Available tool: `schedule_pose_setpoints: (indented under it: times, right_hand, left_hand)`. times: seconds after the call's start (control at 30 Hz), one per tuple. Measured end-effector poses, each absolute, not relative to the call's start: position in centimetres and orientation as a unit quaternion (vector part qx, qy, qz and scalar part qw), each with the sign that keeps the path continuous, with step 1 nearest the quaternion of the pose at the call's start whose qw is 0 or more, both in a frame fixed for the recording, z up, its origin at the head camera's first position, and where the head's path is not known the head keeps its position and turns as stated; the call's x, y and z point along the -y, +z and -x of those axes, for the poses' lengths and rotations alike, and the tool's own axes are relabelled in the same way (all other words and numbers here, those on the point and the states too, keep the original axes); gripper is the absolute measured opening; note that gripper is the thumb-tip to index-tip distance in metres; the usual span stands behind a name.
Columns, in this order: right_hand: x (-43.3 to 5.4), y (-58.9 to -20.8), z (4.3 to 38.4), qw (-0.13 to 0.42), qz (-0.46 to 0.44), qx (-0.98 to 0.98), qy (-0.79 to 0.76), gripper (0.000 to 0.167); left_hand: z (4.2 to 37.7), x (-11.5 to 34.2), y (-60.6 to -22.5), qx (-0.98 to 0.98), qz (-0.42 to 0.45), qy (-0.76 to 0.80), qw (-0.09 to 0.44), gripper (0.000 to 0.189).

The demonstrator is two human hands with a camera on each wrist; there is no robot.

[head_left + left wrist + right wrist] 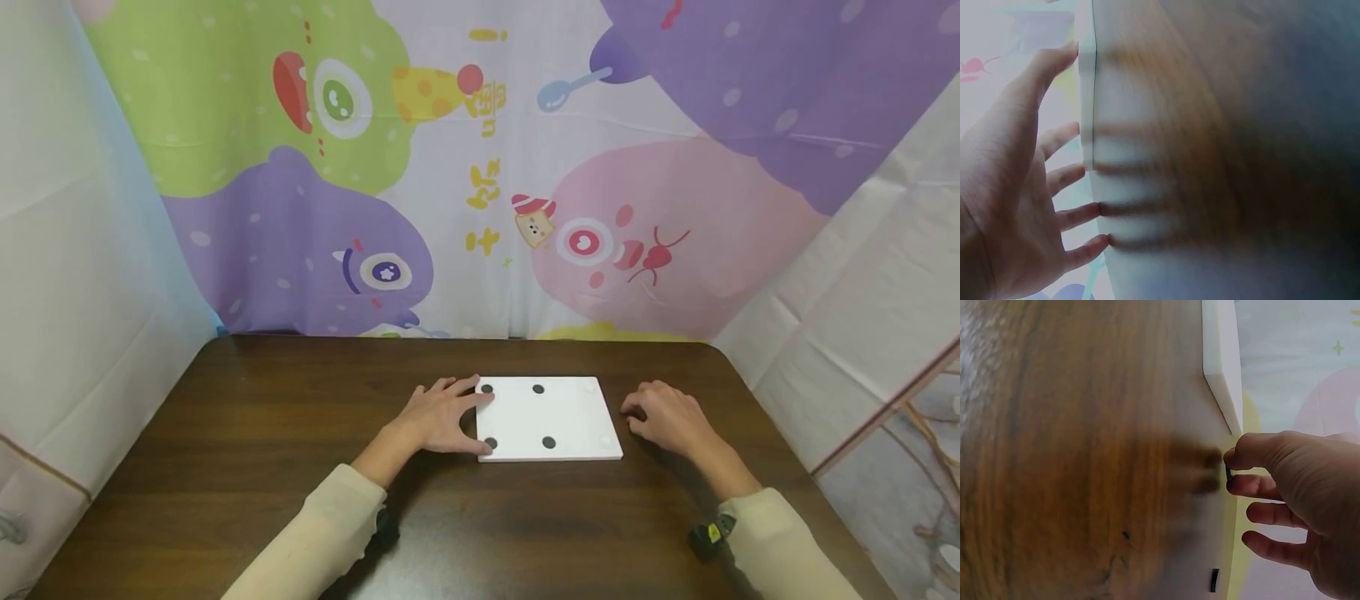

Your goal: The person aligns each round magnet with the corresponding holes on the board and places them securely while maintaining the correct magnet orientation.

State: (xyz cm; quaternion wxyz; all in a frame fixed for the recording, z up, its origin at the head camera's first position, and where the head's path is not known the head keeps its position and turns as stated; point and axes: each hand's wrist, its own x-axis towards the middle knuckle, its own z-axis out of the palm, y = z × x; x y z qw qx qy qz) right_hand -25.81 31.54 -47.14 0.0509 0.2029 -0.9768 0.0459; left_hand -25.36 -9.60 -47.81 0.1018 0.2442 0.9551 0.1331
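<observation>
A white board (536, 417) lies flat on the table. Four dark round discs (549, 442) sit on it in two rows, and two pale round spots (604, 441) mark its right end. My left hand (442, 414), fingers spread, rests at the board's left edge, its thumb and index finger reaching over the top near the two left discs. Just off the right edge, my right hand (666, 417) pinches a small dark disc (1229, 474) on edge between thumb and index finger, low over the table. That disc is hidden in the head view.
Another small dark piece (1214, 580) lies on the brown wooden table (480, 517) beyond the right hand. A patterned curtain (480, 167) hangs behind the far edge, with pale cloth at both sides.
</observation>
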Motion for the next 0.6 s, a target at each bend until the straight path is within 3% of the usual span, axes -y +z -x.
schedule_pose_setpoints:
  times: [0.6]
  right_hand:
    - [-31.24, -46.23, 25.24, 0.069, -0.203, 0.975, 0.058, 0.011]
  left_hand:
    - [25.29, 9.55, -47.78, -0.956, -0.239, 0.133, 0.102, 0.095]
